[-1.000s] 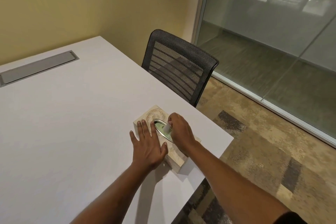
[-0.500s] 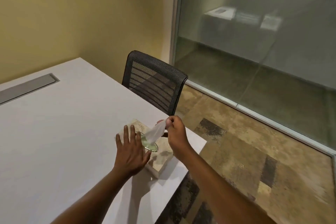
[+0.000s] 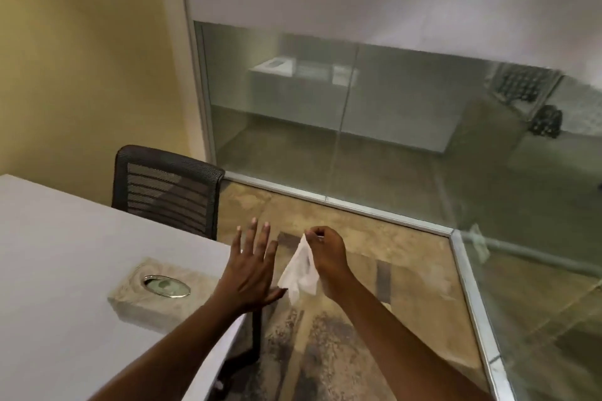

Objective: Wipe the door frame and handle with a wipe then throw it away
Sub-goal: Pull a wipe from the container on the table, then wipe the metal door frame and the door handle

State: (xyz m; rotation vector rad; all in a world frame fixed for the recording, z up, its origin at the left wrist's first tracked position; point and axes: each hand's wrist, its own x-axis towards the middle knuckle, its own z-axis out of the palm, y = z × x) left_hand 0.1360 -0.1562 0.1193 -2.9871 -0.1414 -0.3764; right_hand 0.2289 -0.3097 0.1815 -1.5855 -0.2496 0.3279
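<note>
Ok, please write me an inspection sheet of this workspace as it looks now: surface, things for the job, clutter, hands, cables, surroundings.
Surface: white table, bare apart from one box near its corner.
Job's things: white wipe hanging free in the air, clear of the wipe box; the oval opening of the box shows no wipe sticking out. Door frame and handle: not identifiable.
Clutter: nothing seen.
Hands: right hand pinches the top of the wipe in a fingertip grip; left hand open, fingers spread, holding nothing.
Cables: nothing seen.
Surroundings: black mesh chair at the table; glass wall; patterned carpet; yellow wall.
</note>
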